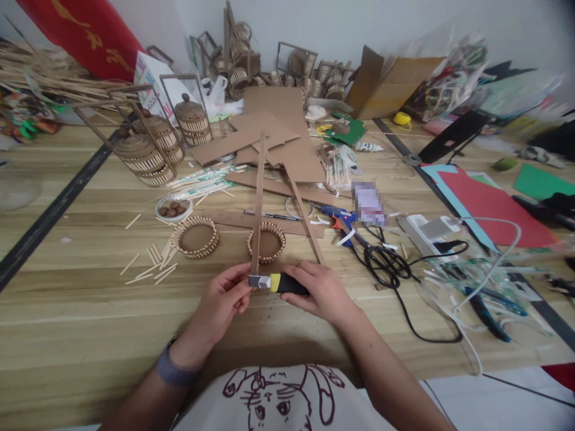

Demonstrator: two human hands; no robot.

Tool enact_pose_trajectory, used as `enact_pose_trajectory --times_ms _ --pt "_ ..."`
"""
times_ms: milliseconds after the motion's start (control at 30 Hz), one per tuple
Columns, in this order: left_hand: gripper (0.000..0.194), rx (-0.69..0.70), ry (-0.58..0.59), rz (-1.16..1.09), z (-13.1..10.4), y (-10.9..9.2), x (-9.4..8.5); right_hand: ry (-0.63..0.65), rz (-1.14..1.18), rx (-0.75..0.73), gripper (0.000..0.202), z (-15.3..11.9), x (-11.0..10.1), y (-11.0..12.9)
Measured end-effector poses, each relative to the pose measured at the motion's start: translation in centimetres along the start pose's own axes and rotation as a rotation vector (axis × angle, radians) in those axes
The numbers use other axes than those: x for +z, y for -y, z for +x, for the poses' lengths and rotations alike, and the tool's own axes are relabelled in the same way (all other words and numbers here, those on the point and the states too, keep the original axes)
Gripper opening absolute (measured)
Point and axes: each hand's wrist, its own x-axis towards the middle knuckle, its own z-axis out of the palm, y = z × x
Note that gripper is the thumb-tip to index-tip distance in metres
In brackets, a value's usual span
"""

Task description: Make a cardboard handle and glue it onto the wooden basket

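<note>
A: Head view: what is each grip doing?
B: The left hand [231, 293] is pinching a cardboard strip's [259, 209] near end; the right hand [321, 293] is clasping a yellow-and-black tool [290, 284] across it.
A: Which pieces are showing as assembled?
B: Lidded containers [141, 157] are standing complete; two stick-walled trays [195, 238] are resting lidless on the counter [112, 323], near loose sticks [155, 257].

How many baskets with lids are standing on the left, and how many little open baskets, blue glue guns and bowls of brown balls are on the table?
Baskets with lids: 3
Little open baskets: 2
Blue glue gun: 1
Bowl of brown balls: 1
Total: 7
</note>
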Motion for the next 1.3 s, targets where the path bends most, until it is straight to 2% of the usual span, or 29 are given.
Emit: enact_pose_trajectory --times_ms 333,833,1033,1200,1300 --pt "0.046 -0.020 -0.011 -0.007 -0.2 -0.2 0.5 0.005 0.020 0.002 0.051 0.1 0.0 0.3" --pt "0.051 -0.077 0.012 -0.033 -0.2 -0.6 0.3 -0.003 -0.040 0.029 0.048 0.0 -0.5 -0.3" --pt "0.048 -0.061 0.029 -0.019 -0.4 -0.8 0.2 -0.026 -0.043 0.151 0.038 -0.3 -1.1 -1.3" --pt "0.049 -0.064 -0.006 -0.008 -0.4 -0.8 0.2 -0.083 -0.016 0.178 0.037 -0.7 -1.3 -1.9" --pt "0.051 -0.042 -0.040 -0.002 -0.3 -0.6 0.2 -0.069 0.003 0.156 0.038 -0.5 -1.0 -1.5"
